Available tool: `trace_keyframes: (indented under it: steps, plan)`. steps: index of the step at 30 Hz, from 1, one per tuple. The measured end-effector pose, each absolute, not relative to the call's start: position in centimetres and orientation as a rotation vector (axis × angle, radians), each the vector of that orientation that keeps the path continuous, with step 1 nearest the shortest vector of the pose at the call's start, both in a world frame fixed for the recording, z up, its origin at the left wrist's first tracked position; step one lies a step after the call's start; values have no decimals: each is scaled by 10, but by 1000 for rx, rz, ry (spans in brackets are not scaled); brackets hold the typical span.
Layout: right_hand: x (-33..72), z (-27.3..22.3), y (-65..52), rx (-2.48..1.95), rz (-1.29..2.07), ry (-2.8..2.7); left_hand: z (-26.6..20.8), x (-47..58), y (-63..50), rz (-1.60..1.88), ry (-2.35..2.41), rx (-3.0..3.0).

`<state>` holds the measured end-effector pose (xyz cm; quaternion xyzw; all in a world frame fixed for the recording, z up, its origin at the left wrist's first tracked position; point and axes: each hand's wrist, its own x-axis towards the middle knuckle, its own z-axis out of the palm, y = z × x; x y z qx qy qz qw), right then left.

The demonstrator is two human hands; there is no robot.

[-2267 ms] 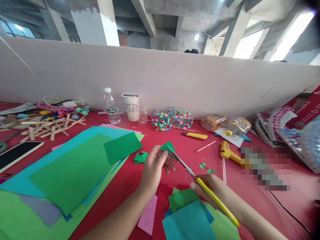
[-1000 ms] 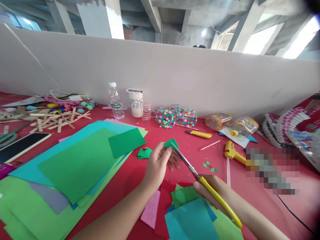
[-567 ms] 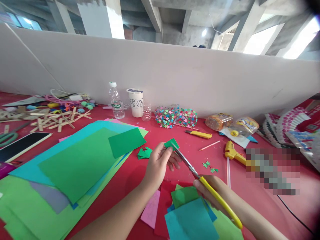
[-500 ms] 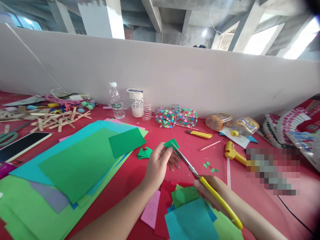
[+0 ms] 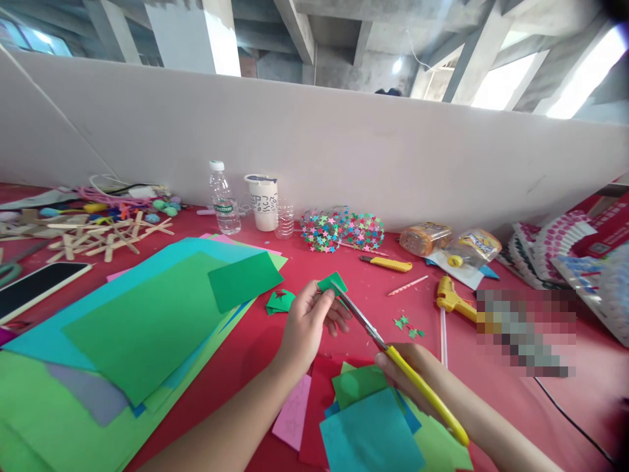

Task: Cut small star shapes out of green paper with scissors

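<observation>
Scissors (image 5: 393,357) in my right hand (image 5: 417,373) bite the green scrap (image 5: 332,284) pinched in my left hand (image 5: 307,324) above the red table (image 5: 354,269), blades seemingly nearly closed, so I should snip slowly, turning the scrap, not the blades.

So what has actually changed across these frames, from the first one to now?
Very little. The left hand still pinches the small green paper piece, and the right hand still works the yellow scissors at its edge. Only the camera shifts slightly; the table's clutter stays put.
</observation>
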<state>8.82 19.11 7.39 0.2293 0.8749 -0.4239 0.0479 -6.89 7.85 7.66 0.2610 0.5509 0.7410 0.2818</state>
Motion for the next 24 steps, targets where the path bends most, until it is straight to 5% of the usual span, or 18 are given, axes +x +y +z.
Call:
trace_keyframes:
  steps: [24]
  plan:
    - [84, 78, 188, 796, -1441, 2489, 77, -68, 79, 1984, 1488, 646]
